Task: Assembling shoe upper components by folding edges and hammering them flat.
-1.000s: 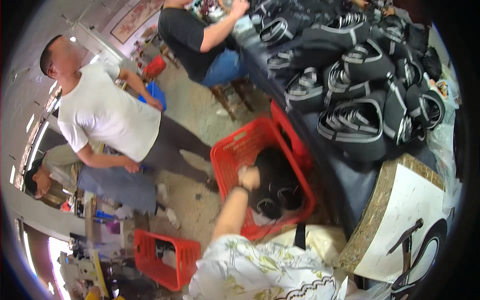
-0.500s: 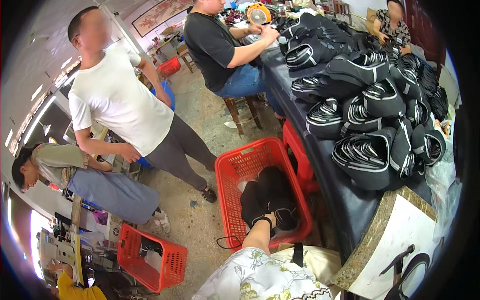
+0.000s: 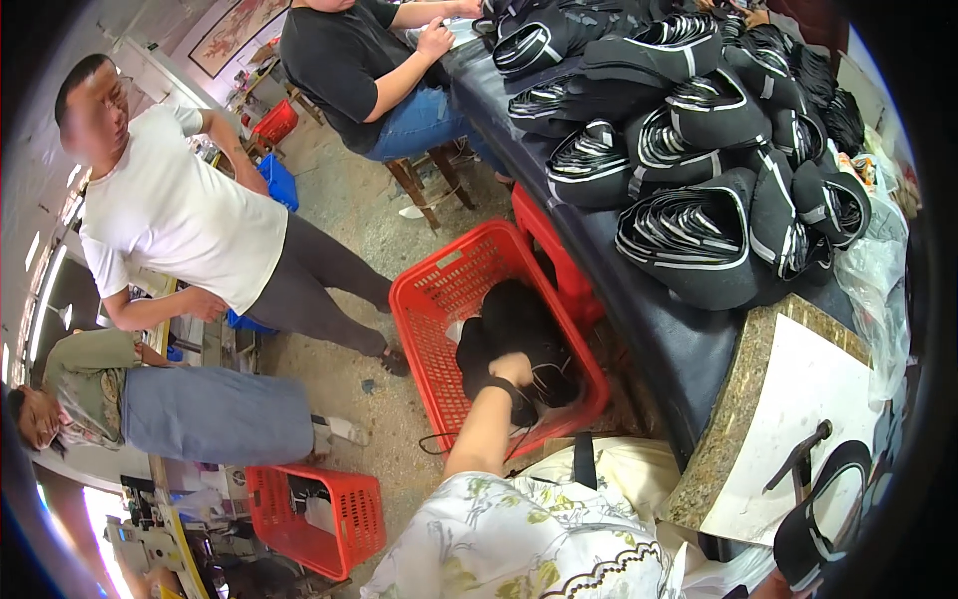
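Note:
My left hand (image 3: 513, 370) reaches down into a red plastic basket (image 3: 445, 262), with a dark band round its wrist. Its fingers curl onto a bundle of black fabric pieces (image 3: 519, 311) with thin pale edging, stacked in the basket; the fingertips are hidden. At the lower right edge only a bit of my right hand (image 3: 772, 587) shows. It is beside the low end of a curved black piece with white trim (image 3: 843, 481), and its fingers are out of sight. That piece lies next to a hammer (image 3: 800, 457) on a white board (image 3: 773, 419).
Stacks of black pieces with white edging (image 3: 689, 235) cover the dark table (image 3: 639, 344). A stone slab (image 3: 733, 399) bears the board. A red stool (image 3: 559, 265) is beside the basket. A second red basket (image 3: 317, 519) stands left. A person in white (image 3: 190, 205) stands nearby; others work around.
The view has shifted, so table and slab sit higher and people farther left. My left hand has moved farther onto the black bundle. Part of my right hand has come into view at the lower right.

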Action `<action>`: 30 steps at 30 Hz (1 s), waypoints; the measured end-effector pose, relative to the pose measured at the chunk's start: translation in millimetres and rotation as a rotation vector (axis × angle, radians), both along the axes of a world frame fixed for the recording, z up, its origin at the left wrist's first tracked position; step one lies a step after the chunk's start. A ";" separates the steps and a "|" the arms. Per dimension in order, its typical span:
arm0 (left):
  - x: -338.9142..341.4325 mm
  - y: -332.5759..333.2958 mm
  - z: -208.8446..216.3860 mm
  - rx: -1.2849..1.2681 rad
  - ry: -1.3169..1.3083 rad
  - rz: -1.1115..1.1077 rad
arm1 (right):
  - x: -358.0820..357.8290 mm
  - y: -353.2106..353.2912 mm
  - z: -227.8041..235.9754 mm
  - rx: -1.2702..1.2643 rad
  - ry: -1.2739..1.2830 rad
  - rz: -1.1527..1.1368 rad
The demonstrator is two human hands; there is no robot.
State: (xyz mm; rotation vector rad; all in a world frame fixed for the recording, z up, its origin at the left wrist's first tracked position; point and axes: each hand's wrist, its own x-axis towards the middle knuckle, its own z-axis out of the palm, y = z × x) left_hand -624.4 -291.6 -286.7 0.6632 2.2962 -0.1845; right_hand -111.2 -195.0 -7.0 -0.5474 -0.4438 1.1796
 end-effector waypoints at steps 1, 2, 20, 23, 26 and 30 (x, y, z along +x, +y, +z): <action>-16.6 7.6 36.1 -0.028 0.050 -0.019 | 0.5 0.4 -1.4 0.014 0.056 0.130; -26.4 15.2 66.7 0.095 0.203 -0.064 | -1.1 1.2 -3.1 -0.013 0.024 0.124; 267.2 145.6 300.0 1.652 -0.887 -0.733 | -79.8 -5.1 -25.4 -0.117 -0.539 0.280; 256.9 148.1 299.0 1.402 -0.991 -0.534 | -85.9 -6.6 -15.6 -0.141 -0.430 0.246; 226.2 149.4 296.4 1.450 -0.762 -0.554 | -99.3 2.4 -19.4 -0.241 -0.394 0.212; 227.5 142.1 292.0 1.445 -0.650 -0.841 | -101.0 7.6 -18.1 -0.182 -0.420 0.388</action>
